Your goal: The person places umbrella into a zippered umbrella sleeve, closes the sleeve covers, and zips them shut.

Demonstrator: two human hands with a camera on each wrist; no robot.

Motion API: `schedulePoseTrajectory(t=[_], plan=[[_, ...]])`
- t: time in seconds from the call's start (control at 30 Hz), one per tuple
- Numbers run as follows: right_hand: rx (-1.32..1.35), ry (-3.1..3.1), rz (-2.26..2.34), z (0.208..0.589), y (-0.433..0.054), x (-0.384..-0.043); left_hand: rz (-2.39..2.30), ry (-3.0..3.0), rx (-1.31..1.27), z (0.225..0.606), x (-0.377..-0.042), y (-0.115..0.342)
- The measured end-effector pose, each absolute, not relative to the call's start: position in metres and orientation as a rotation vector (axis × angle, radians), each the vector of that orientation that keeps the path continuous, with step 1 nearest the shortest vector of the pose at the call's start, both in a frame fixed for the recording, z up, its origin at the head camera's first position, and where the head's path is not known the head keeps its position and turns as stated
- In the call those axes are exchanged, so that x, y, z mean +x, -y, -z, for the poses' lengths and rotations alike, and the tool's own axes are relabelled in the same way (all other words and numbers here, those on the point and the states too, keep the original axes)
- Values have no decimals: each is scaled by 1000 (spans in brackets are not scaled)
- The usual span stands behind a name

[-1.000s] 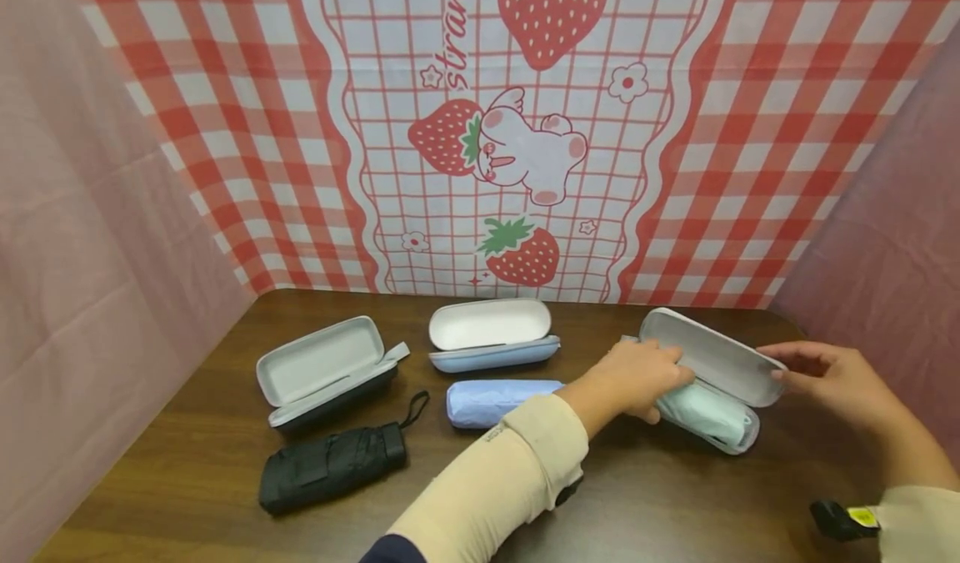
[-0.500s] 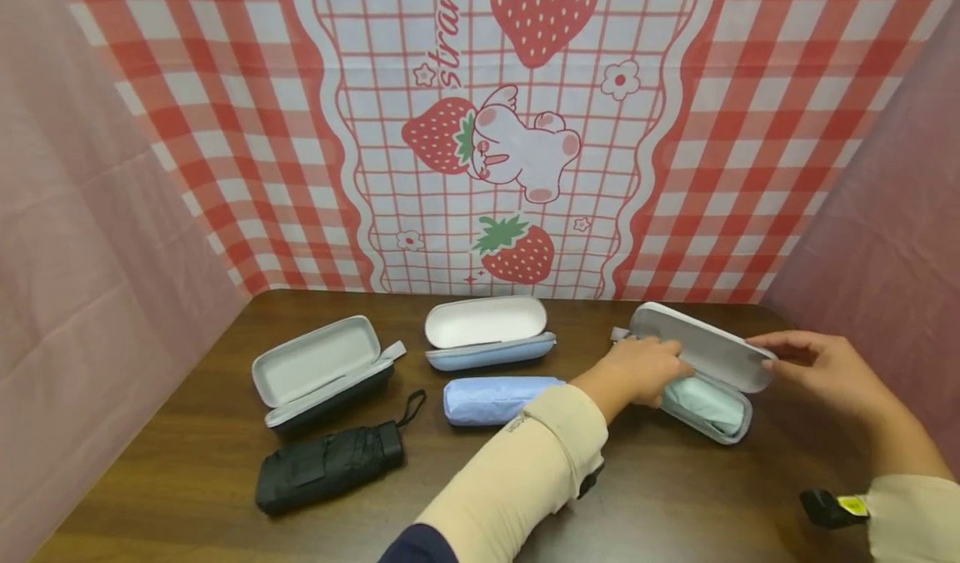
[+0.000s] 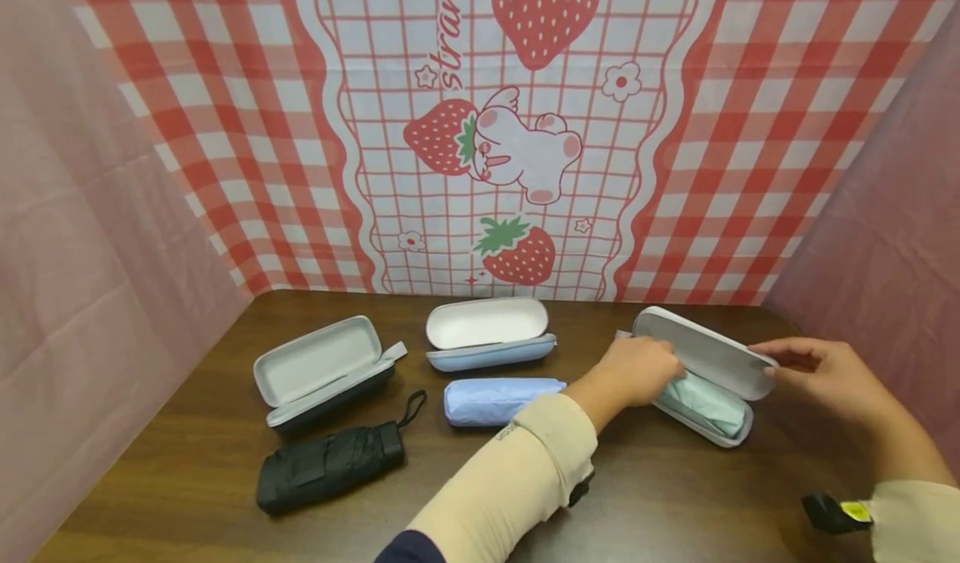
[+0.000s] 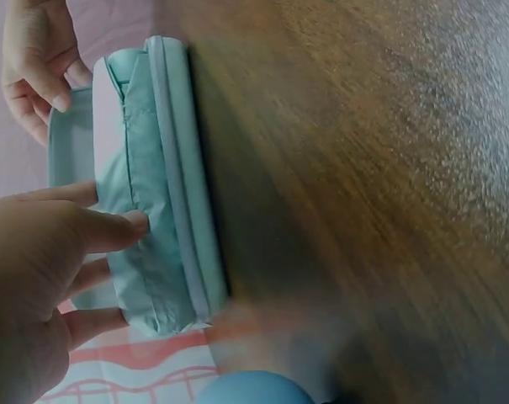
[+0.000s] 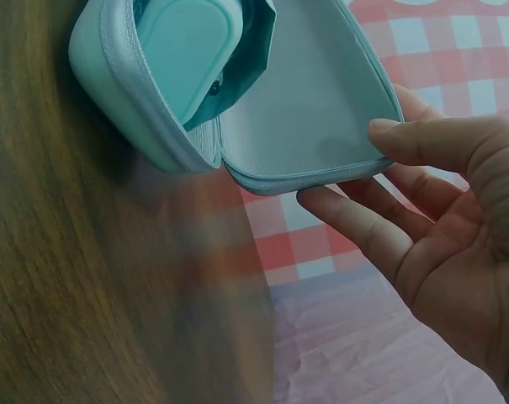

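Observation:
A folded mint-green umbrella (image 3: 705,403) lies in the open zip case (image 3: 703,350) at the right of the table. My left hand (image 3: 636,373) grips the umbrella near the case's left end; in the left wrist view the thumb presses its near side, with the other fingers around the far side. With my right hand (image 3: 834,373) I pinch the edge of the raised lid, thumb inside and fingers outside, as the right wrist view shows. One end of the umbrella (image 5: 191,59), a smooth mint cap, sits within the case wall (image 5: 124,93). My left hand hides the case's left end.
A blue folded umbrella (image 3: 491,401) lies before an open light-blue case (image 3: 491,353). Farther left are a black folded umbrella (image 3: 330,465) with a wrist loop and an open dark case (image 3: 330,404). A checked strawberry cloth (image 3: 517,146) hangs behind the wooden table (image 3: 660,505).
The mint umbrella's right end has sunk lower into the case. My left hand remains on the umbrella and my right hand on the lid, both shifting only slightly.

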State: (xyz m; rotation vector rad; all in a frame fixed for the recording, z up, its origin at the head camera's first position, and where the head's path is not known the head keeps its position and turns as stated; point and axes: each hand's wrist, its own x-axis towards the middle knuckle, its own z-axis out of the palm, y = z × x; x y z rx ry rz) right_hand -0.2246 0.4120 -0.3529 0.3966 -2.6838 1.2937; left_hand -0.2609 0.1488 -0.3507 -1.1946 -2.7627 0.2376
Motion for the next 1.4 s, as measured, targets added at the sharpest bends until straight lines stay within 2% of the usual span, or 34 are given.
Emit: schedulePoseTrajectory(t=[0.57,0.77,1.1,1.4], plan=[[522,2632,-1293,354,-415,-224,-238,2726,-1125,368,-264,-159],[542,2607,-1262,358,-413,-223,84,2818,-1069,368,-269,-147],[571,2585,-1167,360,-407,-225,636,2900,-547,369,-286,-118],[488,2618,-1036,354,-405,-228,855,2825,-418,382,-281,-126]])
